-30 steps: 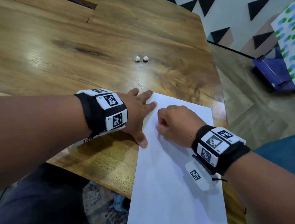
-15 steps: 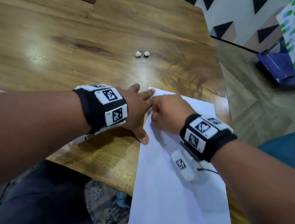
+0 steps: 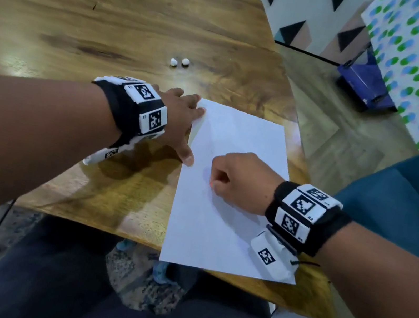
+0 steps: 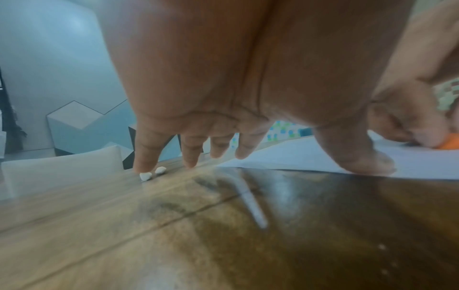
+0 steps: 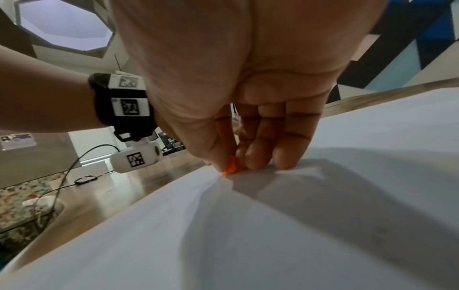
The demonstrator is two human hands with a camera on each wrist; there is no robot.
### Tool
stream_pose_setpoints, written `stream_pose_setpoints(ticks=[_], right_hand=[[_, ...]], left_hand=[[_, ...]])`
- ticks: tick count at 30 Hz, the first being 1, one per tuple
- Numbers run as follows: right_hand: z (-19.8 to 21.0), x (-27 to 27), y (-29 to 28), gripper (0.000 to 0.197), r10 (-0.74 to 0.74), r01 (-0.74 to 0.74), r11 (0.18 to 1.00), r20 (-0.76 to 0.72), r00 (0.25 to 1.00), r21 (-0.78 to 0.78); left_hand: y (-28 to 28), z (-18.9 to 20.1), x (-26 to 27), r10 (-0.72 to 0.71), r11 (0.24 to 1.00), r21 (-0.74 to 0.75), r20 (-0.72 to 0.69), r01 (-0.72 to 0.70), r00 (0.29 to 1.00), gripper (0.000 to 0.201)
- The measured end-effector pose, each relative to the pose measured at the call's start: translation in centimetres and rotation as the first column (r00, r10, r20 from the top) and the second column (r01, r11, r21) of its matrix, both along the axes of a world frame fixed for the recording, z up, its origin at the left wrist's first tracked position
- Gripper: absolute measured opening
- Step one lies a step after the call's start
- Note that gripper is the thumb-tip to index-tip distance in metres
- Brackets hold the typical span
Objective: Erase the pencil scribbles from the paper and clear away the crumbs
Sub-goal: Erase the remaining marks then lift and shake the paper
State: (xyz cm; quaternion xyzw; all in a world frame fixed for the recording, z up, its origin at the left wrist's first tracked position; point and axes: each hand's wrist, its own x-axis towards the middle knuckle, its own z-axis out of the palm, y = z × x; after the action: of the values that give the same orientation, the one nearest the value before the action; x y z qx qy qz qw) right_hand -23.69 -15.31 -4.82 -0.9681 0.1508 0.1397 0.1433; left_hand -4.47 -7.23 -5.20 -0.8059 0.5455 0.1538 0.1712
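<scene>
Wooden desk (image 3: 91, 28) with glossy grain, patterned triangle wall behind, dotted panel at right. White paper (image 3: 223, 216) lies near the desk's front right corner, its near edge overhanging the desk slightly. Left hand (image 3: 178, 120) is spread flat, fingers (image 4: 146, 149) straight, holding nothing; fingertips touch the paper's far left corner and the desk beside it, thumb presses on the paper's left edge. Right hand (image 3: 237, 183) sits on the middle of the paper, fingers (image 5: 255, 155) curled into a pinch around a small orange eraser (image 5: 231, 166), whose tip touches the sheet; the paper wrinkles a bit just under it. Scribbles are hard to make out, only a faint smudge by the right hand in the head view. Two small white lumps (image 3: 178, 62) lie side by side on the desk beyond the paper, apart from both hands. Black wrist straps with square markers on both wrists.
</scene>
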Motion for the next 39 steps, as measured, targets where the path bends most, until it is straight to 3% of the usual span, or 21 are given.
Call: stream_pose_setpoints(ticks=[6,12,16,21,28,35,39], right_hand=[[-0.3,2.1,-1.5,0.01,-0.089,0.092,0.995,0.06,0.994,-0.049],[0.0,2.7,-1.6,0.009,-0.063,0.067,0.994,0.05,0.997,-0.089],[0.1,1.5,0.2,0.01,0.108,-0.103,0.981,0.018,0.994,-0.167],[-0.4,-0.9,2.4,0.019,0.278,-0.28,0.95,-0.033,0.96,-0.139],[0.0,2.1,0.0,0.011,0.108,-0.107,0.976,-0.007,0.994,-0.187],[-0.1,-0.5,1.4,0.023,0.345,-0.355,0.924,-0.088,0.935,-0.144],[0.1,1.2,0.6,0.011,0.279,-0.282,0.944,-0.04,0.959,-0.17]], left_hand=[[2.9,0.2,-1.7,-0.108,0.992,-0.073,-0.033,0.105,0.994,0.098],[5.9,-0.5,-3.6,-0.17,0.986,-0.005,-0.065,0.17,0.983,0.123],[5.8,-0.9,-3.8,-0.149,0.989,-0.002,-0.073,0.15,0.986,0.129],[5.2,-0.9,-3.9,-0.154,0.987,0.035,-0.081,0.158,0.985,0.13],[5.4,-0.8,-3.8,-0.15,0.986,0.057,-0.095,0.156,0.984,0.129],[5.4,-0.8,-3.8,-0.136,0.988,0.061,-0.117,0.144,0.984,0.13],[5.4,-1.1,-3.6,-0.15,0.986,0.052,-0.12,0.157,0.982,0.129]])
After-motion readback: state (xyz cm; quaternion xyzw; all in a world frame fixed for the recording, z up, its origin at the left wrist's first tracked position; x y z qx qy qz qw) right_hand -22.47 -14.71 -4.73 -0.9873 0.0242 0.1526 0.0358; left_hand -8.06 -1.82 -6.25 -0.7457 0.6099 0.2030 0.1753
